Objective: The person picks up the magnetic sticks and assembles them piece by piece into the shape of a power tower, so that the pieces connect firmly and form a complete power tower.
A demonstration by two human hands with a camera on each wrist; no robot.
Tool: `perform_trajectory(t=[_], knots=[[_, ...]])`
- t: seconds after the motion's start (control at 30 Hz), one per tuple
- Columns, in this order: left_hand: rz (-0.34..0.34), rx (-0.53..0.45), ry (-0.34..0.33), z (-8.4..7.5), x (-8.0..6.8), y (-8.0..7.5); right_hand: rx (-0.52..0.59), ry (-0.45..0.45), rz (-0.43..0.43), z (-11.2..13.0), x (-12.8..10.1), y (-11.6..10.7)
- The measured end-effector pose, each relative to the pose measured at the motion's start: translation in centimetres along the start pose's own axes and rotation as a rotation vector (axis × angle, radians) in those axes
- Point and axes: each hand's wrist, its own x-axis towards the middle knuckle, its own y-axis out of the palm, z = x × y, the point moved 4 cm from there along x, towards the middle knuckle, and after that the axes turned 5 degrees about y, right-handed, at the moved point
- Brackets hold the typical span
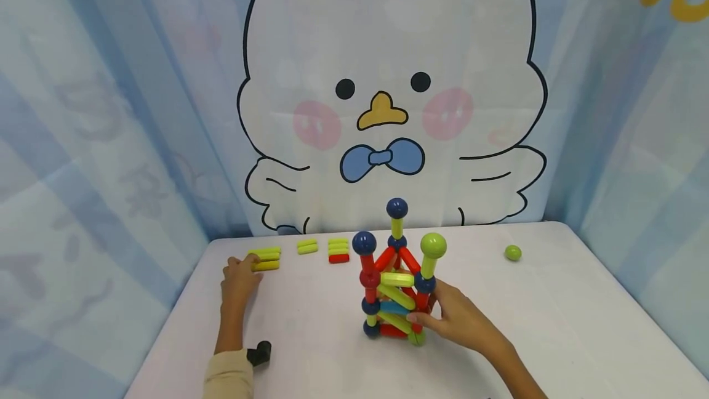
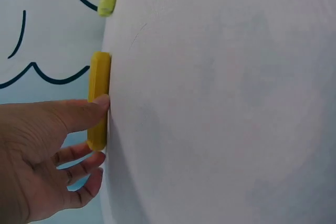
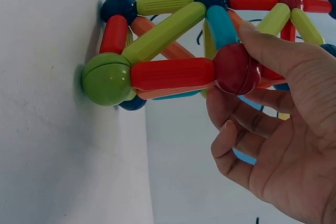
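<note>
A tower of magnetic rods and balls [image 1: 396, 279] stands on the white table, with red, lime and blue rods between dark blue, red and green balls. My right hand [image 1: 462, 319] grips it low on its right side. In the right wrist view, thumb and fingers hold a red ball [image 3: 236, 69], and a green ball [image 3: 106, 80] forms a bottom corner. Far left, my left hand [image 1: 238, 282] pinches a yellow magnetic rod [image 2: 98, 77], its thumb across the near face and the index fingertip hidden behind. Lime rods [image 1: 264, 251] lie just beyond it.
Along the table's back edge lie two lime rods [image 1: 307, 247] and a group of lime rods [image 1: 338, 245] with a red rod [image 1: 338, 258] in front. A green ball [image 1: 513, 253] sits at the back right. Behind the table hangs a printed curtain [image 1: 388, 36].
</note>
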Motion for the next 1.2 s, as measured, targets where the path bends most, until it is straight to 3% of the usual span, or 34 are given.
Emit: perform_trajectory(t=[0.17,0.27,0.37,0.43,0.6,0.8,0.97,1.2], knots=[[0.022,0.123,0.032,-0.5,-0.2,0.1,0.015,-0.024,-0.002,-0.1,0.1,0.0],[0.022,0.086,0.016,-1.0,-1.1,0.0,0.025,-0.048,-0.001,-0.1,0.1,0.1],[0.018,-0.094,0.012,-2.4,-2.3,-0.1,0.028,-0.069,0.002,0.0,0.1,0.1],[0.031,-0.275,0.043,-4.2,-3.2,-0.5,0.03,-0.082,0.003,0.1,0.2,0.0],[0.153,-0.681,0.185,-11.0,-5.5,-1.5,0.033,-0.093,-0.005,0.1,0.3,-0.1],[0.272,-0.981,0.346,-18.0,-8.1,-2.8,0.039,-0.104,-0.008,-0.2,0.2,0.1],[0.334,-1.075,0.421,-20.9,-8.6,-2.9,0.042,-0.105,-0.016,-0.2,0.2,0.1],[0.4,-1.047,0.495,-22.1,-8.7,-2.2,0.052,-0.097,0.0,-0.3,0.1,0.2]])
